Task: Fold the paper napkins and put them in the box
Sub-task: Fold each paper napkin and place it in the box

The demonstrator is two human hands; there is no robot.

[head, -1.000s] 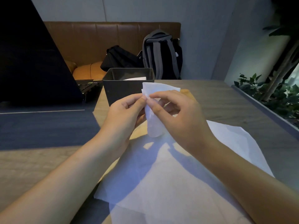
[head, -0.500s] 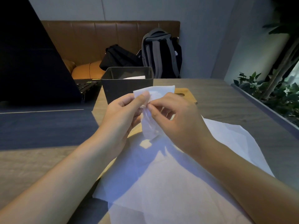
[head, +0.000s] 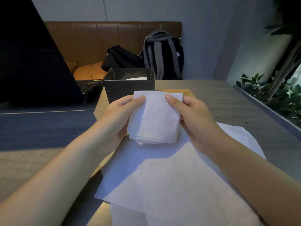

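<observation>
Folded napkin (head: 154, 118) held up above counter (head: 228, 101), just near of dark box (head: 128, 88); left hand (head: 121, 115) and right hand (head: 193, 115) pinching its top corners. Unfolded napkins (head: 162, 185) flat below.

Two bare forearms, no sleeves in view; left hand (head: 121, 111) and right hand (head: 193, 115) ungloved, no rings, no watch, short plain nails.

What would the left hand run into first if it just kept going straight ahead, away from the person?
Most likely the dark box: the left hand, holding the folded napkin, sits just in front of its near wall. Depth is hard to judge.
</observation>
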